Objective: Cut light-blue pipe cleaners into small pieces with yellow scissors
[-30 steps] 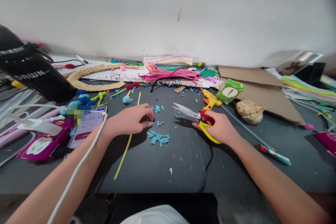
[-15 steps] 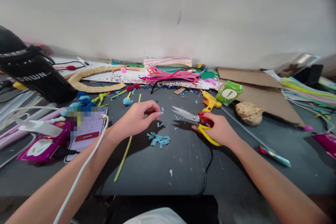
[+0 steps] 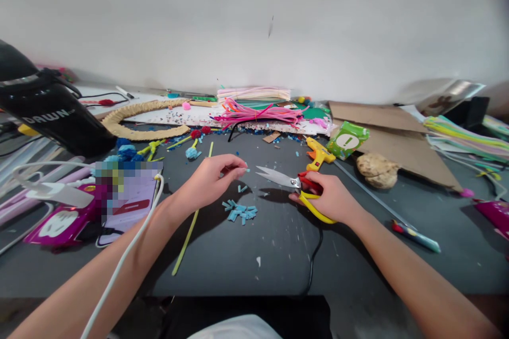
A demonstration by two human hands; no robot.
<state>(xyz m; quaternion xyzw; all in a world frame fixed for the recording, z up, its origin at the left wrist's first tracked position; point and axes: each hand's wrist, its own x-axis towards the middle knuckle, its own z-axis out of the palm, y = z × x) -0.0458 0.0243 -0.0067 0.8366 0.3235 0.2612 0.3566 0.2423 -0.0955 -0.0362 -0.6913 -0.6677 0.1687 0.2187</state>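
My right hand (image 3: pixel 332 197) grips scissors (image 3: pixel 296 188) with yellow and red handles; their blades point left and are slightly parted, lifted just above the dark table (image 3: pixel 278 254). My left hand (image 3: pixel 212 180) is raised a little over the table, thumb and fingertips pinched on a tiny blue piece (image 3: pixel 244 169) close to the blade tips. Below and between the hands lies a small pile of several cut blue bits (image 3: pixel 239 212). A long yellow-green stick (image 3: pixel 191 228) runs under my left wrist.
A yellow glue gun (image 3: pixel 318 152), a green packet (image 3: pixel 348 140) and cardboard (image 3: pixel 389 132) lie behind my right hand. Pink pipe cleaners (image 3: pixel 258 112), a woven ring (image 3: pixel 137 119), a black bottle (image 3: pixel 47 111), a phone (image 3: pixel 129 196) with a white cable (image 3: pixel 119 265) sit left and back.
My left hand has lifted off the table with a blue bit pinched and moved right toward the scissors. The scissors have shifted slightly left and up.
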